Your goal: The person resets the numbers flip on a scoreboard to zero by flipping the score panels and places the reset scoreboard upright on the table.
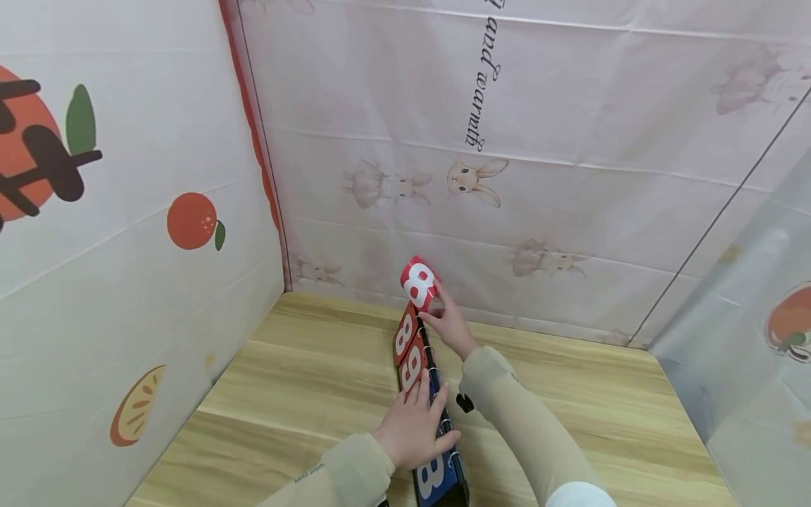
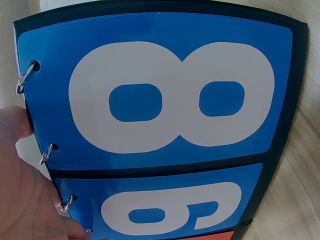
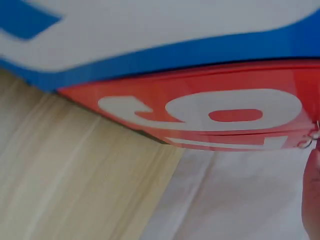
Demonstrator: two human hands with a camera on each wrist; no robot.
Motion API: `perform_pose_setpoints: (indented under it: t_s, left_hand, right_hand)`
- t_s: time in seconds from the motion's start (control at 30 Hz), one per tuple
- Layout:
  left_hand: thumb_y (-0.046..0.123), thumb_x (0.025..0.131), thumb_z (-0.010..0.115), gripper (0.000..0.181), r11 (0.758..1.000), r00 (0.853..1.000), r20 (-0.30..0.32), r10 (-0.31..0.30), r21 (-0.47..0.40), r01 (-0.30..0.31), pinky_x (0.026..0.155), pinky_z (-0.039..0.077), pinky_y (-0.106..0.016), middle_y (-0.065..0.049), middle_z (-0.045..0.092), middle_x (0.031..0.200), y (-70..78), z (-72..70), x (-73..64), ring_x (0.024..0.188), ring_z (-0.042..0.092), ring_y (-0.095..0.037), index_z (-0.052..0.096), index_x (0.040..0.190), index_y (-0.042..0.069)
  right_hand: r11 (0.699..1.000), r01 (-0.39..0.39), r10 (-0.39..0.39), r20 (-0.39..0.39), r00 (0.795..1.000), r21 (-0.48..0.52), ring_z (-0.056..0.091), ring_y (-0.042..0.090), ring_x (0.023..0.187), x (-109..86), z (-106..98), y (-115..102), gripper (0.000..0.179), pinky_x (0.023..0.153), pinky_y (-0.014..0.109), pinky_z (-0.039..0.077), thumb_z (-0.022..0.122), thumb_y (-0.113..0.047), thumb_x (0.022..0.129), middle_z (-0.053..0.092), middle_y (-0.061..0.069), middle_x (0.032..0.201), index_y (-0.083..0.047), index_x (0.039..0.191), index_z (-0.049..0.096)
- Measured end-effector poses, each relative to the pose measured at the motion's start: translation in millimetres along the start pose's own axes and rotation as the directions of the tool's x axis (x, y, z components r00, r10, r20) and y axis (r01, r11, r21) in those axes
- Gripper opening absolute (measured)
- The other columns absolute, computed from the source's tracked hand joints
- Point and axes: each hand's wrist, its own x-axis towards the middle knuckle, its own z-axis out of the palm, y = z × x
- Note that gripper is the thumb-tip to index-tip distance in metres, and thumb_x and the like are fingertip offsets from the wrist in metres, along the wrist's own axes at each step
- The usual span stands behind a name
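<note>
A flip scoreboard (image 1: 446, 475) with ring-bound number cards stands lengthwise on the table, running away from me. At its far end my right hand (image 1: 453, 327) pinches a red card (image 1: 405, 280) marked with a white 8, lifted above the ringed top edge. Nearer, my left hand (image 1: 415, 429) rests on the scoreboard's middle, fingers spread over the cards and thumb across the ring edge. In the left wrist view a blue 8 card (image 2: 175, 30) fills the top, with a blue 6 card below. The right wrist view catches a fingertip (image 3: 312, 195) beside the red cards (image 3: 160, 107).
The scoreboard stands on a wood-grain table (image 1: 285, 394). A printed cloth wall (image 1: 570, 197) rises behind its far edge. Another cloth with fruit prints (image 1: 192, 221) hangs along the left, and a third cloth (image 1: 747, 338) borders the right.
</note>
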Motion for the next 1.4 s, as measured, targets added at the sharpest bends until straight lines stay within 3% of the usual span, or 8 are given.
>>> perform_pose_setpoints:
  t_s: [0.17,0.37,0.5,0.7,0.8,0.97,1.07,1.4]
  left_hand:
    - [0.069,0.090,0.018,0.081,1.000,1.000,-0.007,0.001,-0.001,-0.001,0.102,0.030,-0.050,-0.023,0.014,0.151,-1.0,-0.3,0.1,0.136,0.025,-0.032,0.018,0.150,0.016]
    - [0.068,0.090,0.020,0.080,1.000,1.000,-0.021,0.008,-0.006,-0.009,0.101,0.032,-0.050,-0.024,0.015,0.151,-1.2,-0.7,-0.2,0.135,0.026,-0.033,0.020,0.150,0.015]
    - [0.068,0.090,0.021,0.079,1.000,1.000,-0.019,0.006,-0.006,-0.006,0.100,0.033,-0.049,-0.024,0.015,0.151,-0.8,-0.2,-0.2,0.135,0.026,-0.032,0.020,0.150,0.016]
    - [0.068,0.090,0.022,0.079,1.000,0.999,-0.033,0.003,-0.006,-0.003,0.099,0.033,-0.050,-0.024,0.016,0.150,-0.3,1.3,-0.1,0.135,0.026,-0.033,0.020,0.150,0.015]
    - [0.068,0.090,0.022,0.079,1.000,1.000,-0.029,-0.002,-0.009,0.002,0.099,0.033,-0.050,-0.024,0.016,0.150,0.3,1.0,-0.6,0.135,0.027,-0.033,0.020,0.150,0.016]
    - [0.069,0.090,0.022,0.079,1.000,1.000,-0.022,-0.009,-0.004,0.009,0.099,0.034,-0.050,-0.023,0.016,0.151,1.0,1.9,-0.9,0.134,0.029,-0.032,0.018,0.150,0.017]
    - [0.069,0.090,0.021,0.079,1.000,1.000,-0.019,-0.015,-0.004,0.015,0.099,0.033,-0.050,-0.023,0.016,0.151,1.2,2.4,-0.2,0.134,0.028,-0.032,0.018,0.150,0.017]
    - [0.069,0.090,0.021,0.080,1.000,1.000,-0.012,-0.010,-0.019,0.009,0.100,0.032,-0.051,-0.024,0.015,0.151,1.9,0.6,-1.6,0.135,0.027,-0.034,0.018,0.150,0.016]
  right_hand:
    - [0.962,0.151,-0.116,0.160,0.980,-0.228,0.052,0.024,0.116,-0.8,4,-4,0.089,0.094,0.042,0.042,0.057,-0.014,0.093,0.061,0.008,0.120,-0.019,0.149,-0.013]
    - [0.725,0.424,-0.309,0.293,0.905,-0.543,0.055,0.026,0.109,0.1,6,-6,0.043,0.090,0.041,0.044,0.060,-0.009,0.091,0.063,0.008,0.111,-0.005,0.133,0.050]
    - [0.546,0.544,-0.391,0.380,0.838,-0.638,0.055,0.028,0.108,1.0,6,-6,0.020,0.095,0.042,0.040,0.061,-0.011,0.091,0.066,0.007,0.105,-0.008,0.109,0.067]
    - [0.462,0.620,-0.413,0.465,0.783,-0.634,0.050,0.033,0.117,0.7,1,-5,0.017,0.101,0.048,0.032,0.056,-0.016,0.094,0.067,0.006,0.103,-0.008,0.101,0.069]
    - [0.501,0.623,-0.406,0.474,0.782,-0.600,0.047,0.034,0.119,0.4,0,-3,0.020,0.101,0.047,0.032,0.053,-0.015,0.095,0.064,0.009,0.111,-0.006,0.107,0.067]
    - [0.787,0.380,-0.241,0.325,0.915,-0.486,0.025,0.028,0.136,-6.2,-1,7,0.058,0.106,0.047,0.024,0.050,-0.025,0.097,0.021,0.011,0.152,-0.008,0.147,0.025]
    - [0.901,0.203,-0.129,0.209,0.969,-0.384,0.019,0.025,0.138,-11.6,0,17,0.074,0.108,0.048,0.020,0.047,-0.036,0.097,-0.002,0.005,0.156,-0.019,0.150,-0.002]
    - [0.990,-0.138,0.139,0.151,0.979,-0.016,0.033,0.035,0.131,-18.8,9,44,0.073,0.104,0.052,0.025,0.029,-0.051,0.099,0.020,0.019,0.151,-0.010,0.150,-0.003]
